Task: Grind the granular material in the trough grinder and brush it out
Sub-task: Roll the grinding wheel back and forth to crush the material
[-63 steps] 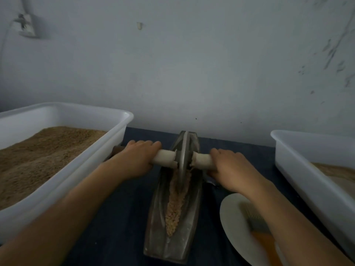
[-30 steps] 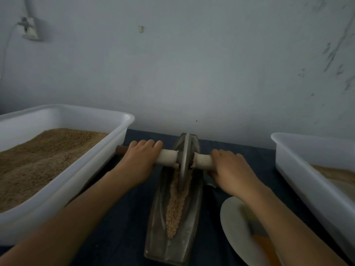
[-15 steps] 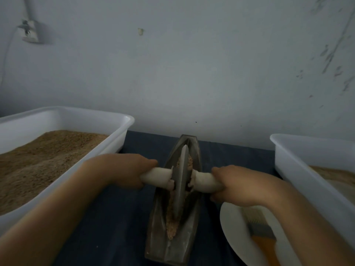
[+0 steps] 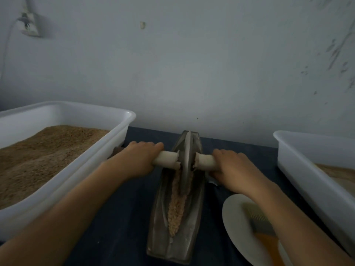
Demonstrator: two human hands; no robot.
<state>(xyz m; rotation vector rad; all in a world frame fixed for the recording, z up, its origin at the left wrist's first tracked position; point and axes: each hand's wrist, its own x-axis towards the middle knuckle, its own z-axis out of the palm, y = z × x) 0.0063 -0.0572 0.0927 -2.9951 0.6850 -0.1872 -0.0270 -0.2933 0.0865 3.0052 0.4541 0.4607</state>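
Surface (image 4: 115, 227): dark cloth-covered top carrying everything; your trough grinder sits at its middle, lengthwise away from you.
Left tub (image 4: 80, 169): large white plastic bin, heaped with brown granules; it looks heavy when full, so leave it where it stands.
Right tub (image 4: 307, 179): a second white bin at your right, part filled with a paler material; only its near wall shows well.
Trough grinder (image 4: 163, 223): long, boat-shaped metal trough, probably cast and heavy, so you can expect it to stay put under the wheel without being held down.
Plate (image 4: 236, 223): pale round plate just right of the trough, light and likely to skid if knocked.
Brush (image 4: 259, 223): lies on the plate, bristles away from you, orange handle toward you; take it by the handle when brushing-out comes.
Wheel (image 4: 186, 160): thin stiff metal disc standing upright in the groove, toward the far end; its edge does the crushing, so keep fingers off it.
Axle handle (image 4: 167, 159): pale cylinder through the wheel's hub; this is your hold.
Left hand (image 4: 138, 160): clenched over the left stub.
Right hand (image 4: 230, 167): wrapped round the right stub.
Granules (image 4: 176, 208): tan, coarse, loose in the groove's near half; they appear largely unground and will scatter if you rush.
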